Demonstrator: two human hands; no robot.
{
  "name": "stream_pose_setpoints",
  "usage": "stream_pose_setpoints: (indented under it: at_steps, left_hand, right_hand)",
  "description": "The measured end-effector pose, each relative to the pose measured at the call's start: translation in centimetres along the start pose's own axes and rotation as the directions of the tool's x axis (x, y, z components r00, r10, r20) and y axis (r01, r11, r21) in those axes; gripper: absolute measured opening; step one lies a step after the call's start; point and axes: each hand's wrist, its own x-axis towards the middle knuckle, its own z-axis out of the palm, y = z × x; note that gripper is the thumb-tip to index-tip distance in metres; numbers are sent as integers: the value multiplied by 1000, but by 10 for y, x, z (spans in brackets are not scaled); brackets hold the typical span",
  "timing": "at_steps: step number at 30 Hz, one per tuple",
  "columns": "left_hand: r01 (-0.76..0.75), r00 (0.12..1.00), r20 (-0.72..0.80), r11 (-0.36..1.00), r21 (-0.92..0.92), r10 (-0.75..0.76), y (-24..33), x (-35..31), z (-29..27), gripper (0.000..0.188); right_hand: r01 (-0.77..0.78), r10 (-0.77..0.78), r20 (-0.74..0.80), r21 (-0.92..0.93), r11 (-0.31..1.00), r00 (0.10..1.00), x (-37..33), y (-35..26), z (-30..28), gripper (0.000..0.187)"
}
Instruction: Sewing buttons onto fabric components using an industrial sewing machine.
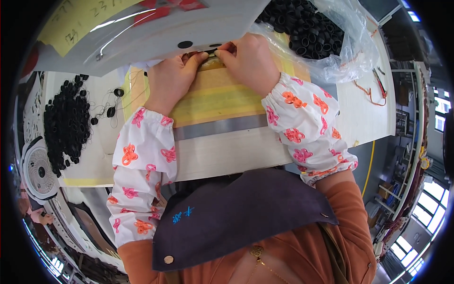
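Under the arm of a white machine (189, 23), which looks like a sewing machine, my two hands meet close together. The fingers of my left hand (171, 79) are closed in a pinch on one end of a small black band (211, 51). From the other side, my right hand (250, 59) pinches the same piece between thumb and fingers. Most of the band is hidden by my fingertips and the machine. Yellow tape (215, 102) covers the work surface below my wrists.
A clear plastic bag (352, 52) holds a heap of black rings (307, 33) at the far right. Many black pieces (68, 125) are piled at the left, some trailing thread. Red-handled snips (379, 85) lie on the right. A white fan (40, 170) stands beyond the left edge.
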Motion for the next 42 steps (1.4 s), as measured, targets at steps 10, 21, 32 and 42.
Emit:
stream_pose_setpoints:
  at_steps: [10,21,32,42]
  left_hand:
    - [48,999,22,998,-28,-48,2,0,-1,29]
    - [30,1000,0,994,-105,-31,2,4,-2,33]
    - [-202,975,-107,977,-75,193,15,-47,4,17]
    - [-209,975,-117,957,-199,188,13,-37,-14,18]
  right_hand:
    - [-5,6,26,-25,1000,1000,1,4,2,13]
    - [4,-4,-11,-36,999,1000,2,6,4,9]
    - [-227,206,132,172,959,970,-11,-4,2,16]
    - [-208,146,213,306,929,966,-41,-22,-11,12]
